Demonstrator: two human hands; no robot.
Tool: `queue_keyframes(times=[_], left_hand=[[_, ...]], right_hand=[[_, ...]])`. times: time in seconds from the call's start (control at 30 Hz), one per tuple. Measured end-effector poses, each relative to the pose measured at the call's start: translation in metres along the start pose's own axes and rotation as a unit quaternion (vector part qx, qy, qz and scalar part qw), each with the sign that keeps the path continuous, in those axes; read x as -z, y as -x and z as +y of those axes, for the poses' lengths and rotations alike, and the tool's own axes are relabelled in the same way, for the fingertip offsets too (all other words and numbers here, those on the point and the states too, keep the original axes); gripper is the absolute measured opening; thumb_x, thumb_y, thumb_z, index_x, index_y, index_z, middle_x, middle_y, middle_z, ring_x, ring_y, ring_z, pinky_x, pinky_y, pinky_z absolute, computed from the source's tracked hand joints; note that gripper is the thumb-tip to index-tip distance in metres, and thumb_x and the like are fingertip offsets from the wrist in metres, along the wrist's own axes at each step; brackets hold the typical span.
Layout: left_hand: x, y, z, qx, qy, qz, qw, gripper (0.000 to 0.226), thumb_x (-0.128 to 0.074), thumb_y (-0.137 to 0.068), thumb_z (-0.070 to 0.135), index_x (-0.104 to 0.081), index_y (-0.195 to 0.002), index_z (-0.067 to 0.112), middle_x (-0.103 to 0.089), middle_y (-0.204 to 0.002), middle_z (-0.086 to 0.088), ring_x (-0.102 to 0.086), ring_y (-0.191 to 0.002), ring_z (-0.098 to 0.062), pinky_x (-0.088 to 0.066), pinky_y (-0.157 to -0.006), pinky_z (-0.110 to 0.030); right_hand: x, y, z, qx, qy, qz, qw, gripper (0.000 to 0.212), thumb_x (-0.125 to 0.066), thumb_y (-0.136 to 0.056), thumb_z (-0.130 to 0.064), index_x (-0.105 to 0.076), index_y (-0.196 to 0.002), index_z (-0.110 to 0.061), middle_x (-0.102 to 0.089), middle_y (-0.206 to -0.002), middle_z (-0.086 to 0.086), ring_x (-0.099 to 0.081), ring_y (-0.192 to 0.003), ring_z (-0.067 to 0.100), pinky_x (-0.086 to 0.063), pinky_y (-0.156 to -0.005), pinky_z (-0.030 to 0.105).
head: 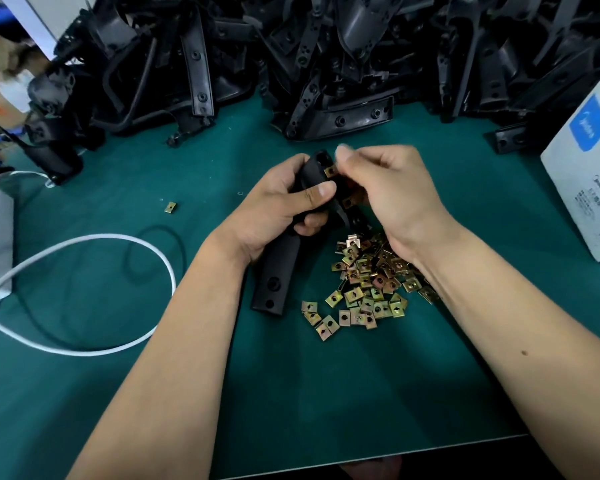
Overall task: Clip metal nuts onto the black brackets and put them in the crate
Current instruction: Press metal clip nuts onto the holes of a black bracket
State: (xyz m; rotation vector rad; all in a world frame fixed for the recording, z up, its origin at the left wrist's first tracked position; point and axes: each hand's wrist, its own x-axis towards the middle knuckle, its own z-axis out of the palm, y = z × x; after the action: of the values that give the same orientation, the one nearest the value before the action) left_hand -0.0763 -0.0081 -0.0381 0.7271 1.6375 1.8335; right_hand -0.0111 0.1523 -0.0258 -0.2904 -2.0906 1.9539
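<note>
Green bench mat (84,393), far edge heaped with unprocessed black brackets (326,64); white carton (582,174) at right, white cable (118,244) looping from a pale box at left. Left hand (278,209) wrapped round the middle of one black bracket (278,268), thumb across the front, lower end reaching down to the mat, maybe touching it. Right hand (388,188) pinching a brass-coloured clip nut (330,171) against the bracket's upper end, thumb tip blurred, so seating depth unreadable. Second clip nut apparently already on the edge just below, partly hidden by the fingers. Loose pile of clip nuts (364,289) under the right wrist; one stray nut (170,207) well apart to the left. No crate visible. Likely risks: nut going on skewed and missing the bracket's hole if pushed off-axis; nut springing out of the pinch, small and slick; right forearm resting on the pile, liable to scatter nuts across the mat; bracket twisting in the grip under the push, since only the middle is held; half-seated nut dropping off later during the move to the crate.
</note>
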Motion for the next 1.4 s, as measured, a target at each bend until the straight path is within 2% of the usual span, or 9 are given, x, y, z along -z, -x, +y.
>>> queue_keyframes(times=[0.1,0.2,0.4,0.5,0.6,0.87,1.1,1.3,1.4], left_hand=[[-0.003,-0.001,-0.002,-0.021,0.039,0.043,0.998,0.017,-0.054,-0.101,0.004,-0.041,-0.109,0.01,-0.042,-0.079,-0.003,-0.039,-0.055,-0.011,-0.029,-0.049,-0.022],[-0.005,-0.002,-0.003,-0.039,0.093,0.096,0.99,0.006,-0.048,-0.107,0.005,-0.048,-0.106,0.011,-0.05,-0.084,-0.003,-0.04,-0.057,-0.012,-0.027,-0.05,-0.021],[-0.009,-0.005,-0.004,-0.074,0.075,0.182,0.978,0.01,-0.05,-0.108,0.014,-0.058,-0.114,0.013,-0.071,-0.118,-0.007,-0.056,-0.069,-0.017,-0.043,-0.053,-0.022],[-0.009,-0.006,-0.006,-0.088,0.042,0.197,0.975,0.016,-0.053,-0.106,0.012,-0.061,-0.12,0.012,-0.069,-0.129,-0.011,-0.065,-0.098,-0.02,-0.059,-0.085,-0.035],[-0.003,-0.006,-0.007,-0.107,0.011,0.217,0.97,0.027,-0.059,-0.101,0.005,-0.064,-0.127,0.011,-0.07,-0.123,-0.011,-0.061,-0.111,-0.023,-0.048,-0.106,-0.047],[-0.002,-0.007,-0.007,-0.05,0.05,0.235,0.969,0.026,-0.061,-0.1,0.002,-0.068,-0.122,0.013,-0.076,-0.11,-0.003,-0.066,-0.1,-0.021,-0.055,-0.099,-0.043],[-0.007,-0.007,-0.002,-0.038,0.059,0.256,0.964,0.027,-0.061,-0.099,0.0,-0.067,-0.124,0.008,-0.077,-0.105,-0.004,-0.07,-0.089,-0.019,-0.062,-0.083,-0.034],[-0.048,-0.013,0.021,-0.087,0.057,0.245,0.964,0.021,-0.058,-0.103,0.006,-0.067,-0.12,0.012,-0.074,-0.103,-0.004,-0.069,-0.095,-0.017,-0.057,-0.085,-0.03],[-0.094,-0.03,0.041,-0.119,0.008,0.228,0.966,0.019,-0.055,-0.104,0.009,-0.064,-0.121,0.009,-0.065,-0.104,-0.009,-0.062,-0.099,-0.021,-0.052,-0.098,-0.041]], right_hand=[[0.006,-0.004,-0.002,-0.007,-0.01,-0.046,0.999,0.059,-0.045,-0.105,-0.056,-0.081,-0.099,-0.01,-0.08,-0.093,0.011,-0.077,-0.094,0.023,-0.059,-0.094,0.046],[0.012,-0.006,-0.004,-0.009,-0.042,-0.077,0.996,0.06,-0.037,-0.107,-0.057,-0.08,-0.104,-0.016,-0.08,-0.098,0.006,-0.076,-0.098,0.019,-0.06,-0.087,0.033],[0.004,-0.004,0.004,0.079,0.151,-0.015,0.985,0.024,-0.089,-0.078,-0.038,-0.078,-0.09,-0.02,-0.076,-0.08,-0.006,-0.072,-0.077,0.012,-0.061,-0.068,0.032],[0.0,-0.005,0.006,0.091,0.173,0.022,0.98,0.019,-0.09,-0.076,-0.031,-0.078,-0.087,-0.02,-0.075,-0.076,-0.008,-0.071,-0.072,0.008,-0.06,-0.069,0.031],[0.0,-0.006,0.008,0.098,0.184,0.019,0.978,0.015,-0.088,-0.078,-0.028,-0.078,-0.084,-0.018,-0.075,-0.074,-0.007,-0.069,-0.07,0.007,-0.058,-0.069,0.028],[-0.003,-0.009,0.012,0.07,0.185,0.005,0.98,0.017,-0.087,-0.081,-0.027,-0.076,-0.081,-0.014,-0.068,-0.066,-0.005,-0.061,-0.06,0.008,-0.054,-0.063,0.031],[-0.001,-0.007,0.009,0.069,0.208,0.009,0.976,0.019,-0.087,-0.081,-0.031,-0.076,-0.082,-0.015,-0.07,-0.072,-0.007,-0.06,-0.063,0.002,-0.049,-0.062,0.018],[0.022,0.007,-0.026,0.096,0.163,-0.011,0.982,0.018,-0.074,-0.094,-0.029,-0.069,-0.103,-0.013,-0.074,-0.09,0.001,-0.071,-0.071,0.015,-0.057,-0.057,0.03],[0.053,0.024,-0.047,0.154,0.162,0.076,0.972,0.013,-0.071,-0.097,-0.022,-0.071,-0.098,-0.009,-0.074,-0.081,0.0,-0.07,-0.067,0.013,-0.054,-0.055,0.031]])
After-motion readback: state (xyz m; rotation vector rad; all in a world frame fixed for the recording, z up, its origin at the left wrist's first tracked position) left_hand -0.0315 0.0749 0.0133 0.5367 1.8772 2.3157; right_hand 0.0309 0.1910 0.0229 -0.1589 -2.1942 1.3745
